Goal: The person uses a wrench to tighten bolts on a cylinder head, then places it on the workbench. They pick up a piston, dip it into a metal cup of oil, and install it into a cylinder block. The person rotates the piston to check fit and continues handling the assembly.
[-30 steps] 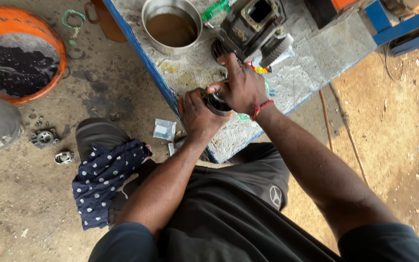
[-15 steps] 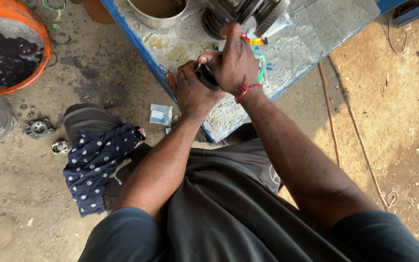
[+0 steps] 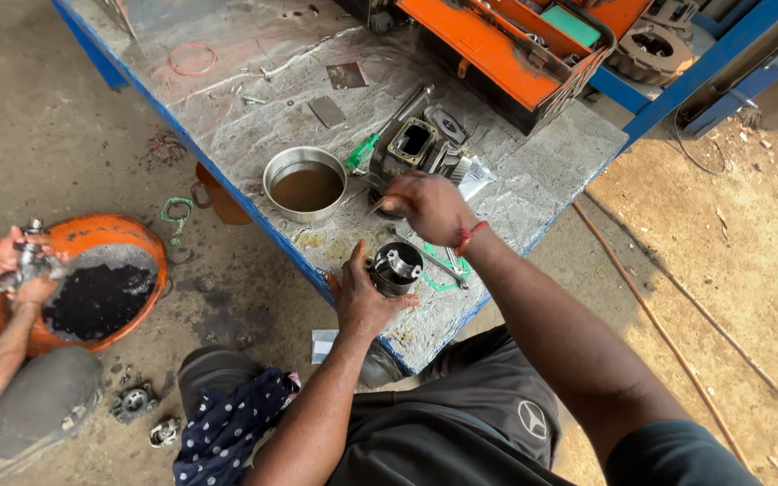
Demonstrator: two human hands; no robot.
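The piston, a short dark metal cylinder with a hollow, pale grey inside, sits upright in the left hand, whose fingers and thumb close around its lower wall just above the near edge of the workbench. Half a second ago both hands were clasped together over it; now the right hand has come away and reaches further up the bench, its fingers pinched shut on a thin metal tool beside the grey engine block. The view has also swung wider, so more of the bench shows than before.

The piston's open end faces up, with small bright lugs visible within its rim, and its outer skin looks oily and blackened. A red band circles the right wrist.

Just left of the right hand stands a round steel bowl of brown liquid, and a green-handled screwdriver lies between the bowl and the block. An orange toolbox lies open at the far side. On the ground a spotted blue cloth lies over the knee, and another person's hands hold a metal part over an orange basin of black fluid.
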